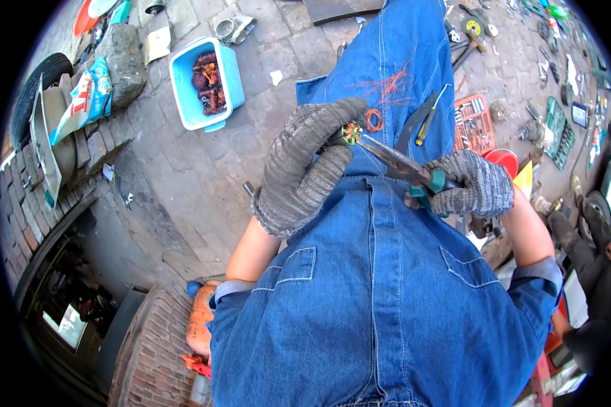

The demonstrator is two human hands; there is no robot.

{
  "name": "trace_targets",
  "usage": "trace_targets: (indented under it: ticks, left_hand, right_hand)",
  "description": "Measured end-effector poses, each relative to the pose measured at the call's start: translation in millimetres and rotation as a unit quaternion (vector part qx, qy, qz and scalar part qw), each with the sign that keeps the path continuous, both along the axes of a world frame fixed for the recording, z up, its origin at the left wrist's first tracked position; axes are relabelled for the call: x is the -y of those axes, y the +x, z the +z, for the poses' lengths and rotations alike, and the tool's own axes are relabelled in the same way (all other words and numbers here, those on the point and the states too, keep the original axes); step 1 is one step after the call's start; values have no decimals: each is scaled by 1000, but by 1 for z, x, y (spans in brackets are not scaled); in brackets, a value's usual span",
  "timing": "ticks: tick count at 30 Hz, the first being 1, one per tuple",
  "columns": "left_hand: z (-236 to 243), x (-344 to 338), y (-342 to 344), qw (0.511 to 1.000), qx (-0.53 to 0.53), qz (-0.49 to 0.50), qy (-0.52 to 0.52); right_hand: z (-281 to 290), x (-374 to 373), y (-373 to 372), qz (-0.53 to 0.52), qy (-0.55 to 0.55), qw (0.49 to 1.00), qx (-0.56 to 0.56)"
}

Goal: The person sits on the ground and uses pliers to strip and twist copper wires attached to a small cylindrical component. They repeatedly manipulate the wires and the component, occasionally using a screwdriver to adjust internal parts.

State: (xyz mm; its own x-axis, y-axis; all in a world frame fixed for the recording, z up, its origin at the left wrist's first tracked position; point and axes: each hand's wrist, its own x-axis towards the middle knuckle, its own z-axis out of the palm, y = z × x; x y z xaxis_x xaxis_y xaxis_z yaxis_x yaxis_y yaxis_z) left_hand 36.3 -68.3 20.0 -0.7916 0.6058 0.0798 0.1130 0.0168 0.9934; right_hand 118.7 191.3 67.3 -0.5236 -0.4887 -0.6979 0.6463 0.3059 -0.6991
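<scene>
My left hand (307, 159), in a grey knit glove, is closed around a small round part with copper wire and green edges (352, 133). I cannot make out exactly what that part is. My right hand (478, 184), gloved alike, grips long-nose pliers (402, 163) by their green handles. The pliers' tips reach to the edge of the round part. Beside it, a small coil of copper-coloured wire (374, 121) rests on my blue denim apron (339, 74). Loose reddish wire strands (392, 87), a dark blade-like tool (414, 123) and a yellow-handled hook pick (428, 122) also lie there.
A light-blue tub (231, 74) with reddish-brown wound wire pieces stands on the paving at the left. At the right lie an orange socket set case (474, 123), a hammer (474, 44), a green tool case (561, 139) and a red bowl (502, 161). Another person's legs (587, 244) show at far right.
</scene>
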Motion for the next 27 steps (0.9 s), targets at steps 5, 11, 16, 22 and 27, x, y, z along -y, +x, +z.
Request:
trace_targets:
  ticks: [5,11,16,22,27]
  left_hand:
    - [6,5,-7,995,-57,-49,-61]
    - [8,3,-21,966,-230,-60,-97]
    - [12,2,-27,947,-284,-84,-126]
    - [7,3,-28,949,-273,-94,-128]
    - [7,3,-25,962,-237,-92,-103]
  right_hand:
    - [-6,-2,3,5,5,1000,7]
    - [-14,-11,2,21,-11,998,58]
    - [-7,-4,-4,-45,-91,986,135]
    - [3,6,-8,-27,-98,986,128]
    - [13,13,-8,0,-19,997,73]
